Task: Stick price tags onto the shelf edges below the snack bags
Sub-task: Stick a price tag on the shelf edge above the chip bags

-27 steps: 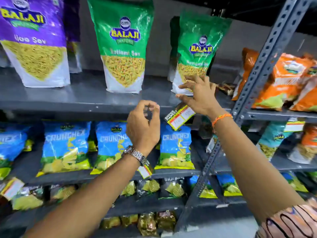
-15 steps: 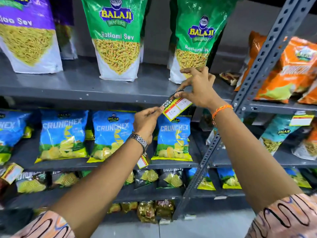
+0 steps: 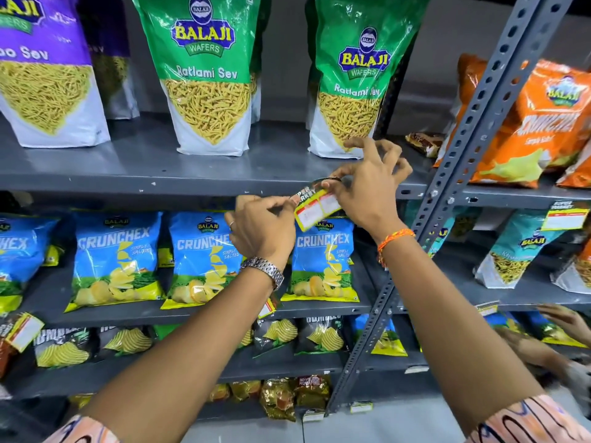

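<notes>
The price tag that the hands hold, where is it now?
In the head view, centre: the price tag is pinched between the left hand and right hand, against the shelf edge below the right green bag.

Bright overhead light glares off the glossy green bags (image 3: pixel 204 75); wide-angle edges bow, lower right corner blurs.

We reach both arms forward, our left hand (image 3: pixel 263 230) loosely curled, our right hand (image 3: pixel 367 190) pinching with thumb and forefinger, other fingers spread.

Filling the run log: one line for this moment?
step: placing price tag | left hand: pinching tag | right hand: holding tag | shelf edge: untagged
</notes>
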A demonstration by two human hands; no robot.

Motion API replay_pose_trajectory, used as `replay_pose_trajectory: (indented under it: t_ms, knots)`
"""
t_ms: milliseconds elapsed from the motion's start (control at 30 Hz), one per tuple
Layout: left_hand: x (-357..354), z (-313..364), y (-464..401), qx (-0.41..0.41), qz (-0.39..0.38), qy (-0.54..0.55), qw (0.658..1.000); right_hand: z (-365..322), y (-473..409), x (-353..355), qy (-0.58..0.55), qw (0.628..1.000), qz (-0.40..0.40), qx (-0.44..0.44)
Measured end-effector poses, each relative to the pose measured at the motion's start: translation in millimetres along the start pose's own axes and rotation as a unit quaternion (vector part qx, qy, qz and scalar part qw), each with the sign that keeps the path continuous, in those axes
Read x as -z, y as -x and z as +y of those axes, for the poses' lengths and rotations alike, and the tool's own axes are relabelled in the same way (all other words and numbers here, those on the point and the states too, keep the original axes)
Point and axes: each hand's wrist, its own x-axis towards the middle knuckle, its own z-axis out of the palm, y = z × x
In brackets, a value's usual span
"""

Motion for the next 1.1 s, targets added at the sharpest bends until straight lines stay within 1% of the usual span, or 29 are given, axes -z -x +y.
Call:
replay_pose_trajectory:
  t_ms: [100, 167, 267, 400, 500, 700, 867, 1000, 1100]
  knots:
    - [7.9, 7.2, -6.6, -0.084, 0.023, -0.078, 0.993, 7.8, 5.5, -2.1, -0.039, 0.998, 0.019, -0.050]
    - [13.2, 14.1, -14.6, -0.119, 0.031, -0.120, 0.985, 10.7, 10.7, -3.5, -0.092, 0.990, 0.017, -0.105]
    - [18.1, 21.1, -25.3, -0.125, 0.021, -0.157, 0.980, 8.1, 19.3, -7.6, -0.175, 0.966, 0.019, -0.191]
    - [16.4, 21.1, -31.1, -0.127, 0.005, -0.185, 0.974, 1.3, 25.7, -12.9, -0.188, 0.953, 0.050, -0.234]
    - [13.5, 22.5, -33.1, -0.149, 0.021, -0.198, 0.969, -2.4, 26.8, -14.3, -0.187, 0.949, 0.060, -0.247]
    - [8.4, 23.1, -36.5, -0.183, 0.061, -0.234, 0.953, -2.3, 25.3, -21.8, -0.145, 0.955, 0.063, -0.249]
    - [6.2, 23.5, -37.8, -0.187, 0.073, -0.254, 0.946, -1.1, 23.9, -22.0, -0.117, 0.957, 0.066, -0.255]
    - [12.3, 20.2, -44.0, -0.189, 0.062, -0.235, 0.951, 7.3, 25.2, -17.3, -0.111, 0.957, 0.058, -0.261]
    - [22.3, 7.2, -52.5, -0.248, 0.031, -0.216, 0.944, 13.3, 26.6, -14.2, -0.105, 0.962, 0.079, -0.239]
